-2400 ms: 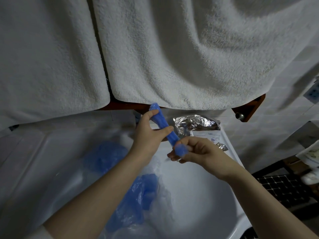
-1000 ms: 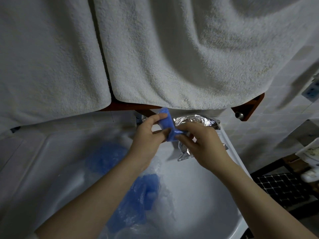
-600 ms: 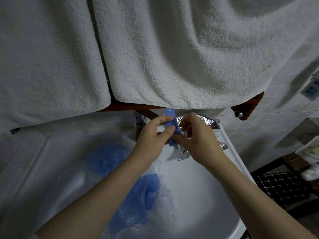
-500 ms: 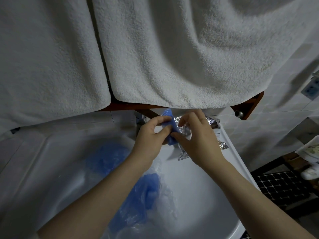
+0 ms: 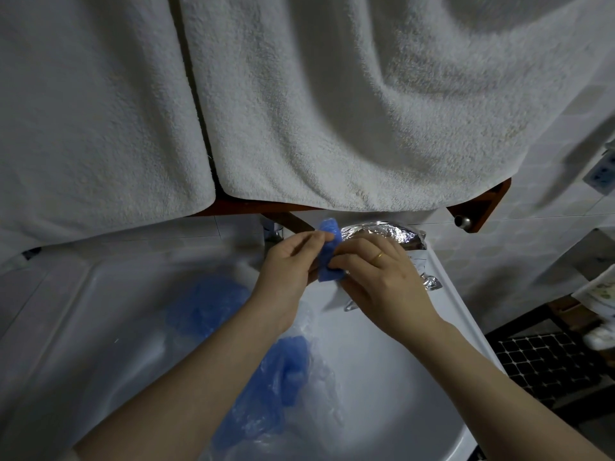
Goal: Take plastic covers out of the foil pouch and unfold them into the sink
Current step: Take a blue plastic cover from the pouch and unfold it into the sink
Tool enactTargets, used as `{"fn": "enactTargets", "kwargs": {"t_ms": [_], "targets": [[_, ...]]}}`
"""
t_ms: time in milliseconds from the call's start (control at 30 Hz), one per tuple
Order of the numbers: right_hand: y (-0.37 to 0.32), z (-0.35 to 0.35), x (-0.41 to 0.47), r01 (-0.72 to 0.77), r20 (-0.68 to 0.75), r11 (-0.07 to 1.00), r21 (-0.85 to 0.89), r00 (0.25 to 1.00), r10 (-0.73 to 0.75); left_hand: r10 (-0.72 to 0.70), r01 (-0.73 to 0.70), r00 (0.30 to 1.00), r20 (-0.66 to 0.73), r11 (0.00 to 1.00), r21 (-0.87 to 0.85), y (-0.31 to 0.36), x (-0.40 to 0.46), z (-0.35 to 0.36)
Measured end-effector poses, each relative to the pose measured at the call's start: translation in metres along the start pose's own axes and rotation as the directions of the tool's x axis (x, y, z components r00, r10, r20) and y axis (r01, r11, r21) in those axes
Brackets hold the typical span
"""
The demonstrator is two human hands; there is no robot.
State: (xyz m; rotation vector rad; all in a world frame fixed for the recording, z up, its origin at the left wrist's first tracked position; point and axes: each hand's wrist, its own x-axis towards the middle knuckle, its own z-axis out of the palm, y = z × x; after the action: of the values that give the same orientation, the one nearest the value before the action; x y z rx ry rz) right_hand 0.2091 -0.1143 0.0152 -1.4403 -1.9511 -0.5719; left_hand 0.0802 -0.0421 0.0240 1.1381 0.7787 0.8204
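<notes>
Over the white sink [image 5: 100,314], the left hand [image 5: 286,271] and the right hand [image 5: 382,277] pinch a folded blue plastic cover [image 5: 327,252] between them. Behind the right hand a crinkled foil pouch [image 5: 382,231] lies on the sink's edge. Two opened blue covers [image 5: 206,304] [image 5: 276,387] lie in the basin. White towels [image 5: 332,111] hang above.

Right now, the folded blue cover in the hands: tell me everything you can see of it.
The folded blue cover is a compact, roughly upright strip of crinkly blue plastic film, still bundled, not spread. The left hand pinches its left side and the right hand grips its right edge, fingers curled round it. It is held above the back of the sink, in front of the foil pouch. Its lower end is partly hidden by the fingers.
</notes>
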Motion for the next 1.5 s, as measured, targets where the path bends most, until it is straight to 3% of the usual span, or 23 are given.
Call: {"fn": "enactTargets", "kwargs": {"t_ms": [167, 300, 433, 567, 767, 933, 1100, 1300, 1433, 1500], "targets": [[-0.003, -0.002, 0.002, -0.026, 0.074, 0.995, 0.095, 0.997, 0.019, -0.077, 0.080, 0.997, 0.033, 0.992, -0.098, -0.003, 0.002, -0.002], [-0.008, -0.004, 0.002, -0.239, 0.145, 0.934, 0.264, 0.968, 0.206, -0.095, 0.099, 0.995, 0.042, 0.991, -0.094, -0.001, 0.003, -0.001], [-0.007, -0.005, 0.006, -0.490, 0.200, 0.773, 0.403, 0.872, 0.448, -0.074, 0.072, 0.993, 0.090, 0.997, 0.029, -0.005, 0.001, -0.003], [-0.005, -0.001, 0.009, -0.594, 0.174, 0.664, 0.454, 0.790, 0.588, -0.086, 0.071, 0.987, 0.134, 0.991, 0.116, -0.006, 0.002, -0.004], [0.004, 0.008, 0.005, -0.743, 0.218, 0.449, 0.497, 0.607, 0.764, -0.068, 0.068, 0.992, 0.111, 0.998, 0.011, -0.008, 0.004, 0.002], [0.004, 0.015, 0.002, -0.774, 0.282, 0.330, 0.540, 0.536, 0.796, 0.031, -0.052, 0.996, 0.088, 0.969, 0.243, -0.019, 0.012, 0.003], [0.020, 0.023, -0.002, -0.852, 0.477, 0.216, 0.476, 0.457, 0.751, 0.162, -0.185, 0.982, 0.093, 0.907, 0.377, -0.025, 0.019, 0.004], [0.044, 0.028, -0.006, -0.826, 0.604, 0.089, 0.556, 0.476, 0.639, 0.267, -0.321, 0.947, 0.179, 0.809, 0.493, -0.038, 0.037, 0.008], [0.062, 0.036, -0.017, -0.829, 0.743, -0.140, 0.541, 0.393, 0.542, 0.299, -0.386, 0.923, 0.244, 0.707, 0.593, -0.053, 0.044, 0.013], [0.071, 0.040, -0.020, -0.819, 0.777, -0.230, 0.526, 0.354, 0.520, 0.307, -0.410, 0.912, 0.272, 0.705, 0.579, -0.063, 0.048, 0.018]]}}
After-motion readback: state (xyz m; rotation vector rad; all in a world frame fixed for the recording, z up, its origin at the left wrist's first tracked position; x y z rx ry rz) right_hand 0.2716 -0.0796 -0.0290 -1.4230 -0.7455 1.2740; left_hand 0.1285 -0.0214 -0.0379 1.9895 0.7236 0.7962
